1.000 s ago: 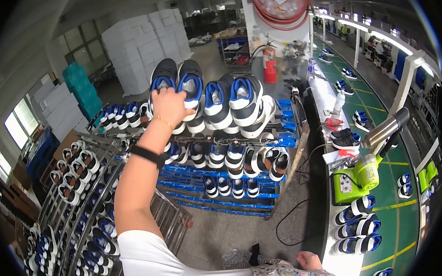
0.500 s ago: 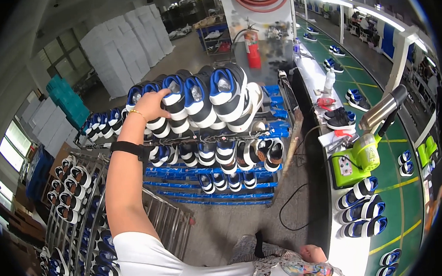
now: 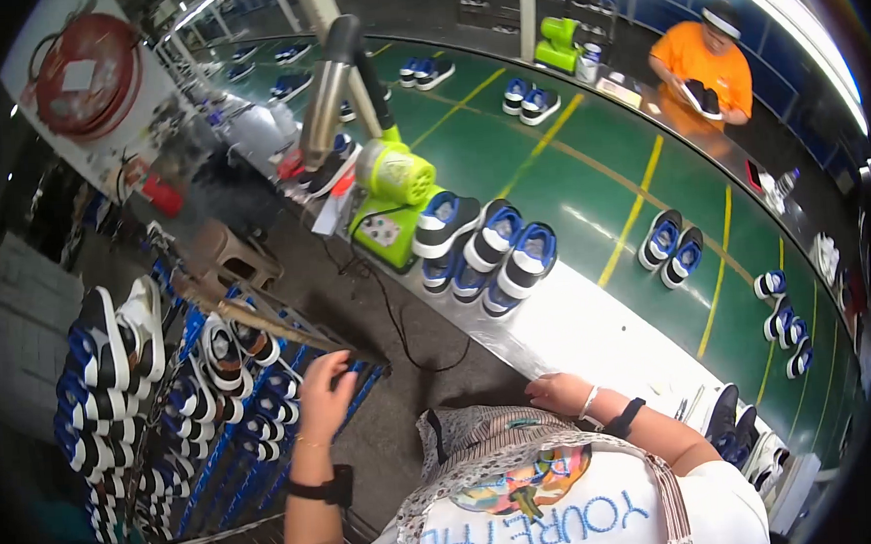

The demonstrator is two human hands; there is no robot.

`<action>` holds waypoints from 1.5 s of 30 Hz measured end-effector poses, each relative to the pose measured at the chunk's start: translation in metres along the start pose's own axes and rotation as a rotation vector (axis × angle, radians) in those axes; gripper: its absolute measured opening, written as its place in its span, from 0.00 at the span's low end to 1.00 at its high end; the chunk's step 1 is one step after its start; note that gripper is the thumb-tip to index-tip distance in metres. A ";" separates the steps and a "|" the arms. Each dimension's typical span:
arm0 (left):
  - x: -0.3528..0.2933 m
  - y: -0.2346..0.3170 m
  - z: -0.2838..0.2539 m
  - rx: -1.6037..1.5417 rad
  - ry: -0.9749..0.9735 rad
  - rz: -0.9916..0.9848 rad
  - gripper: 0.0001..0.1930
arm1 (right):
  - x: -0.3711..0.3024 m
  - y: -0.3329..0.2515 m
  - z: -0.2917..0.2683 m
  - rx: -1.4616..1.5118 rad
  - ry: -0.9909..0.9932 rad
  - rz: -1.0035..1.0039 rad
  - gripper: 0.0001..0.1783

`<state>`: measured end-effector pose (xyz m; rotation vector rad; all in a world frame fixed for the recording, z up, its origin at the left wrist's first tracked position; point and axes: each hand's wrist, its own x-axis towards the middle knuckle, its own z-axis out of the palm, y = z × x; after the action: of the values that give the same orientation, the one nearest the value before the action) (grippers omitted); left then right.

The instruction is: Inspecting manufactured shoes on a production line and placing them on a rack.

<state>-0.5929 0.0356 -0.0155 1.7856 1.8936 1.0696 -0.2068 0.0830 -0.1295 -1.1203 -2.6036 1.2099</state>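
Observation:
My left hand (image 3: pixel 326 396) hangs beside the end of the shoe rack, fingers loosely bent and apart, with nothing in it. My right hand (image 3: pixel 562 393) is at the near edge of the white bench (image 3: pixel 597 347), in front of my apron. Its fingers look loosely stretched and hold nothing that I can see. On the bench, next to a green hot-air blower (image 3: pixel 392 191), black-and-white sneakers (image 3: pixel 498 234) with blue linings stand in a stacked group. More sneakers (image 3: pixel 99 339) fill the blue-barred rack (image 3: pixel 213 451) at my left.
A green conveyor (image 3: pixel 599 199) with yellow lines carries pairs of sneakers (image 3: pixel 671 248) beyond the bench. Across it, a person in orange (image 3: pixel 705 66) holds a shoe. A black cable (image 3: pixel 399 323) hangs below the blower. A stool (image 3: pixel 233 253) stands behind the rack.
My view has turned right from the rack to the bench and conveyor. My left hand has come off the sneakers on the rack's top and drawn back empty.

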 end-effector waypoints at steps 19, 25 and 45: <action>0.099 0.200 0.405 -0.214 -0.999 0.523 0.17 | -0.210 0.150 -0.044 0.771 0.664 0.614 0.15; 0.134 0.214 0.519 -0.084 -0.923 0.385 0.25 | -0.198 0.243 -0.116 1.145 0.990 0.695 0.18; 0.140 0.228 0.559 -0.045 -0.799 -0.085 0.37 | -0.173 0.296 -0.126 1.253 1.195 0.790 0.40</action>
<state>-0.0703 0.3182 -0.1922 1.7179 1.4053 0.2715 0.1371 0.1799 -0.2043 -1.6383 -0.3408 1.2150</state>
